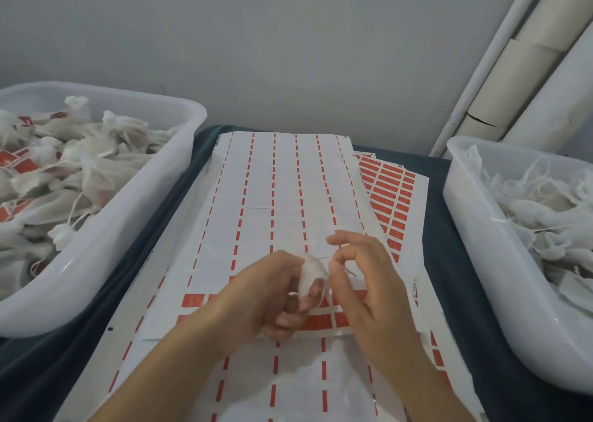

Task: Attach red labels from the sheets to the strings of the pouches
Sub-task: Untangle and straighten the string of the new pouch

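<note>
1. Holding a pouch point(310, 269) over the near middle of the top sheet point(272, 197): left hand point(272, 296) curled round its body, right hand point(359, 277) just beside, thumb and forefinger pinching at what looks like its string point(324, 288), other fingers spread.
2. Likely feather-light, soft and crushable; best gripped loosely by the bunched neck.
3. String thin, limp, apt to slip; better pinched near its free end and kept taut.
4. Labels point(321, 320) in the near rows flimsy and sticky; probably best lifted by a corner.
5. Left bin point(128, 238): tagged pouches. Right bin point(475, 229): untagged ones.
</note>
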Demonstrator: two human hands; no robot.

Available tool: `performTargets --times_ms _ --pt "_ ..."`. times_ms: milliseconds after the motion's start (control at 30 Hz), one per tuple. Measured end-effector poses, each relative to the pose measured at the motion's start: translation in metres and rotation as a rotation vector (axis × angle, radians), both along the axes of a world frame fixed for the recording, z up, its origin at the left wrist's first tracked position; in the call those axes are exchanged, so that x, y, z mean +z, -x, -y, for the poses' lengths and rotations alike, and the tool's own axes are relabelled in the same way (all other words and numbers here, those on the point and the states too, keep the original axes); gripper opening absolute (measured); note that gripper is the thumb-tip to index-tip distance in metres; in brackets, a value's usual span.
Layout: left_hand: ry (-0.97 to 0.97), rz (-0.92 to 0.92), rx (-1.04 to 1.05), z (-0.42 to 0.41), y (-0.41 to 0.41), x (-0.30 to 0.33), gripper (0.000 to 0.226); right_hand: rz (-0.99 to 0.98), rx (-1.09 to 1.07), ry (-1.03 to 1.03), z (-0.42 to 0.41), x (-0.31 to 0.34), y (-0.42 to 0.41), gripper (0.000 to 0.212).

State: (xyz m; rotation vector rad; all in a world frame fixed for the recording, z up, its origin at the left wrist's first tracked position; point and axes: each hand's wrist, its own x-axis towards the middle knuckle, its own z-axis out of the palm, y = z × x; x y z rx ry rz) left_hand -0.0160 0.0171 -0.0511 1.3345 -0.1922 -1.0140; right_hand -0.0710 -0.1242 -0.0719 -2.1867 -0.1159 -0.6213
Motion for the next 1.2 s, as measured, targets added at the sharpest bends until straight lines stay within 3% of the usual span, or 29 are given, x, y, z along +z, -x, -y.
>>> performTargets --times_ms 200,400,533,667,767,867,1000,1133,1200 --pt "-0.098 0.217 -0.151 -0.004 0.002 -0.009 0.029 -0.09 0.094 -0.072 -0.009 -0.007 0.003 0.008" --pt "-0.129 0.352 -0.044 -0.005 0.002 -0.008 0.033 -0.049 0.002 -0.087 -0.005 -0.008 0.0 0.01" --pt "-0.119 0.323 -0.105 -0.005 0.006 -0.005 0.036 0.042 0.072 -0.024 -0.009 -0.011 -0.001 0.013" --pt "-0.155 0.343 -0.115 -0.004 0.007 -0.006 0.035 -0.02 0.105 -0.007 -0.011 -0.013 0.002 0.006" --pt "-0.179 0.437 -0.027 0.001 0.006 -0.005 0.031 -0.032 -0.036 -0.09 -0.008 -0.011 0.001 0.015" --pt "-0.205 0.55 0.139 0.004 0.007 -0.01 0.028 -0.06 -0.112 -0.164 -0.006 -0.007 -0.001 0.009" --pt "-0.173 0.765 0.152 0.007 0.014 -0.014 0.011 -0.198 -0.069 -0.304 -0.002 -0.001 -0.002 0.017" --pt "-0.106 0.801 0.149 0.006 0.017 -0.014 0.012 -0.307 -0.017 -0.484 0.004 0.005 -0.005 0.035" --pt "-0.102 0.81 0.149 0.007 0.017 -0.014 0.011 -0.334 -0.002 -0.518 0.005 0.008 -0.004 0.03"
